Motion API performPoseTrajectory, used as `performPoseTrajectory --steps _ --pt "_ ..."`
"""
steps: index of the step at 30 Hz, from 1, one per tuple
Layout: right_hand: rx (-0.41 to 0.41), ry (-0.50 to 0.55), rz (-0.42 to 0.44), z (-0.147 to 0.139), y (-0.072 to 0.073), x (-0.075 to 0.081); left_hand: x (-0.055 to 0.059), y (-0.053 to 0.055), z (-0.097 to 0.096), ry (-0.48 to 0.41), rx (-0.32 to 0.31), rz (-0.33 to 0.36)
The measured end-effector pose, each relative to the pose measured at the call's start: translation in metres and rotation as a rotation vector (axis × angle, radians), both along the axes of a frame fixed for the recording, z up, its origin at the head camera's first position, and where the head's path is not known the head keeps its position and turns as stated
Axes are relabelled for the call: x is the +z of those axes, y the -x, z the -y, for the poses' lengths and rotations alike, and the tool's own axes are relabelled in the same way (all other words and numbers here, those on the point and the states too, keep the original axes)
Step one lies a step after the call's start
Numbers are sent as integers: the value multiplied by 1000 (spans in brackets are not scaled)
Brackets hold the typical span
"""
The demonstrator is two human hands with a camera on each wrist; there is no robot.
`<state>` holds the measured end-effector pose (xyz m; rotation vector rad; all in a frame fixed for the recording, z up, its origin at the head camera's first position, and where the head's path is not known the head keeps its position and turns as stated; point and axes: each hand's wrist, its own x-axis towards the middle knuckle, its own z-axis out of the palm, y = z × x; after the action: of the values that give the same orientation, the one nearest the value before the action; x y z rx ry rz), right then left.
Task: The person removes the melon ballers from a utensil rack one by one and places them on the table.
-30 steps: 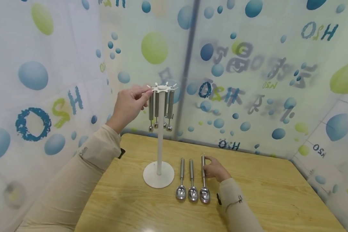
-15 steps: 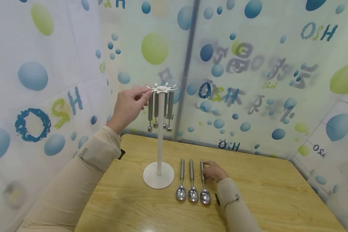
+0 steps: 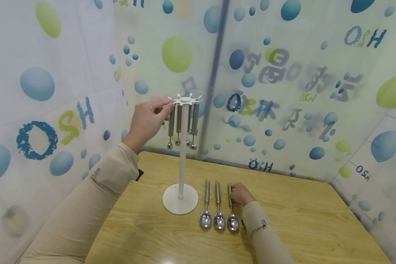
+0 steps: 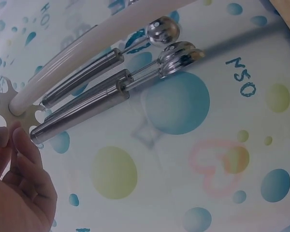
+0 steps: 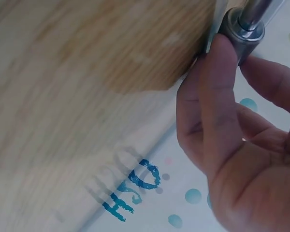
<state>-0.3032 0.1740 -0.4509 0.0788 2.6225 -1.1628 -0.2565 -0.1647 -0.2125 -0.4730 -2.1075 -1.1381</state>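
My left hand (image 3: 150, 119) pinches an arm of the star-shaped top (image 3: 185, 99) of a white utensil rack (image 3: 183, 157). Several metal scoops (image 3: 171, 124) hang from that top, heads down. In the left wrist view, thumb and fingertips of the left hand (image 4: 26, 188) meet at the star's edge, close to the hanging handles (image 4: 87, 111). Down on the table, my right hand (image 3: 241, 194) holds the handle of the rightmost ice cream scoop (image 3: 233, 223). The right wrist view has its fingers (image 5: 217, 96) and thumb on either side of the metal handle (image 5: 241, 38).
Two more ice cream scoops, a left one (image 3: 205, 220) and a middle one (image 3: 219, 221), lie parallel between the rack's round white base (image 3: 171, 201) and the right hand. The wooden table (image 3: 297, 212) meets bubble-patterned curtains (image 3: 283, 121) at its back edge.
The right hand has moved slightly left, and the handle end of its scoop has come down level with the other two. One hanging scoop has swayed a little; the left hand keeps its place.
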Motion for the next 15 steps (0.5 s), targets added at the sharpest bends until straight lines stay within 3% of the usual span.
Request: performPoseTrajectory --steps 15 --pt "42 -29 26 2 6 0 0 -1 -2 -16 9 20"
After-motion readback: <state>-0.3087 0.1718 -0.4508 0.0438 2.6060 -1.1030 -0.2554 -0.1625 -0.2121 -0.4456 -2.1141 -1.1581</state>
